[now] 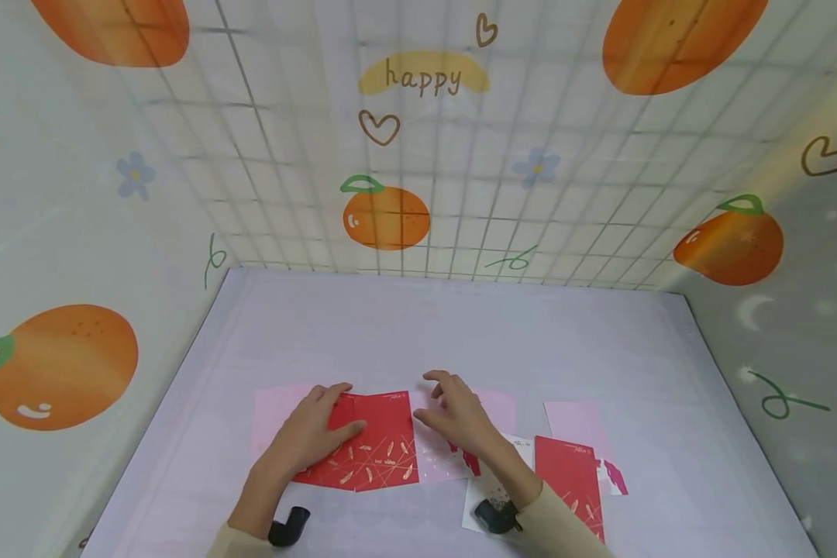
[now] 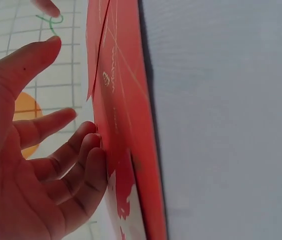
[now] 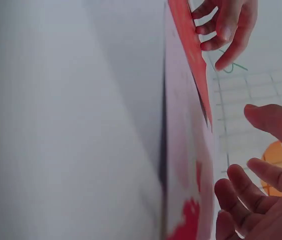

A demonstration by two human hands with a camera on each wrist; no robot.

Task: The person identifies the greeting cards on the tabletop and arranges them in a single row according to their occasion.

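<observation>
A red folded paper (image 1: pixel 387 438) with gold line and leaf prints and a crease down its middle lies at the front of the table. My left hand (image 1: pixel 310 434) rests over its left half, thumb spread toward the crease. In the left wrist view the outer fingers (image 2: pixel 88 170) touch the red sheet while the thumb stands away from it. To the right, my right hand (image 1: pixel 460 418) hovers relaxed over a pink sheet (image 1: pixel 498 407) with torn red patches. Its fingers are loosely bent and hold nothing, as the right wrist view also shows.
Another pink sheet (image 1: pixel 268 407) reaches out behind my left hand. On the right lie a second red paper (image 1: pixel 572 473), a white printed sheet (image 1: pixel 474 508) partly under my right arm, and a pink piece (image 1: pixel 575 418) with torn red bits. Patterned curtain walls (image 1: pixel 390 310) border the table.
</observation>
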